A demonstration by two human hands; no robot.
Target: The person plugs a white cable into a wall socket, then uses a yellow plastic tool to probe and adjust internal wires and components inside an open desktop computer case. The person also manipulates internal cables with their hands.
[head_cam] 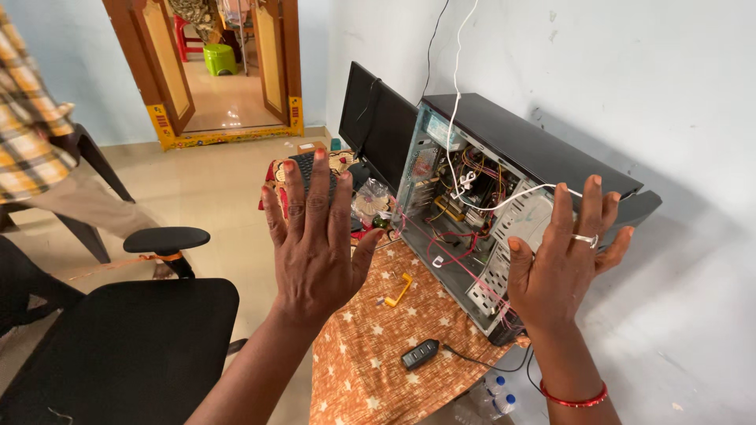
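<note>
A: What are the hands doing?

B: Both are raised, backs toward the camera, fingers spread, holding nothing. The left hand is up over the near edge of the surface, which wears an orange cloth with white stars. The right hand is up in front of the computer case, with a ring on one finger and a red bangle at the wrist.

A: Does either touch the case?

B: Not that I can tell. The right hand overlaps its open side in view, but contact isn't clear.

A: Where does the case stand?

B: Upright on the surface, against the white wall, side panel off. Inside are coloured wires and boards. A white cable drops from above into the opening and loops out toward the right hand.

A: What else is on the surface?

B: A yellow tool lies on the cloth just in front of the case. A small black device with a thin cord lies nearer the camera. A dark monitor stands behind the case, with a keyboard partly hidden by the left hand and a clear plastic bag beside it.

A: And around it?

B: A black chair stands to the left on the tiled floor. Another person in a checked shirt sits at the far left. A wooden door stands open beyond.
</note>
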